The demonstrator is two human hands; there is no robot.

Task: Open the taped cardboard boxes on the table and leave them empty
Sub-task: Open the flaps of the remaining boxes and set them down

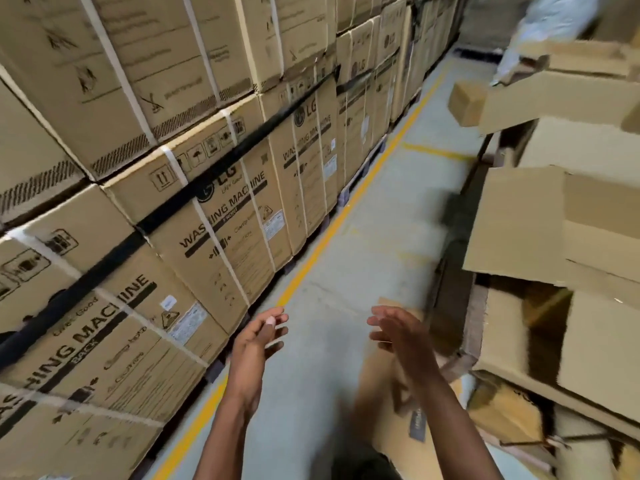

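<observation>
While both arms reach forward over the grey floor (363, 209), the left hand (258, 336) and right hand (398, 332) are open, fingers spread, holding nothing. A small box (465, 103) is airborne (blurred) up the aisle, clear of both hands. Opened boxes (554, 230) are heaped at right, flaps splayed. Stacked washing-machine cartons (214, 216) wall the left, behind a yellow line (332, 233).
</observation>
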